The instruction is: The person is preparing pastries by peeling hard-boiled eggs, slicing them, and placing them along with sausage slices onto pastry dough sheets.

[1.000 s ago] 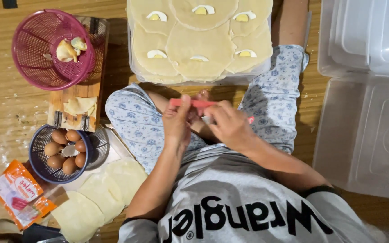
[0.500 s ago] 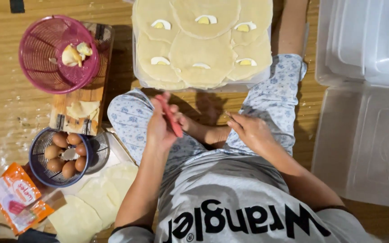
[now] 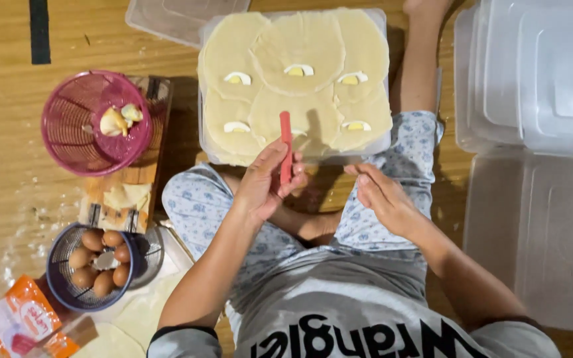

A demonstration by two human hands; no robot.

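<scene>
**Red stick held over a tray of dough rounds**

The left hand (image 3: 263, 182) grips a thin red stick (image 3: 286, 146), probably a sausage, between thumb and fingers. The stick stands nearly upright in the frame; its upper end lies over the near edge of the clear tray (image 3: 207, 142), and its lower end is hidden behind the fingers. The right hand (image 3: 382, 195) is empty and loosely open, fingers slightly curled, held just beside the left above the lap and apart from the stick.

The tray carries overlapping pale dough rounds (image 3: 233, 46), each with a wedge of boiled egg (image 3: 298, 69) on it. One wedge near the stick is partly covered by it, so how it lies is hard to tell. The tray's far edge overlaps another clear lid at the top of the frame, cut off there.

To the left, a pink basket (image 3: 67, 142) holding a few pale pieces, too small to identify, rests on a wooden board (image 3: 137, 176). Nearer, a dark basket (image 3: 58, 278) holds brown eggs (image 3: 91, 240). An orange packet (image 3: 24, 318) is cut off at the bottom-left corner, and more dough sheets beside it run out of frame. Clear plastic boxes (image 3: 538, 73) are stacked at the right, their far sides out of view.
</scene>
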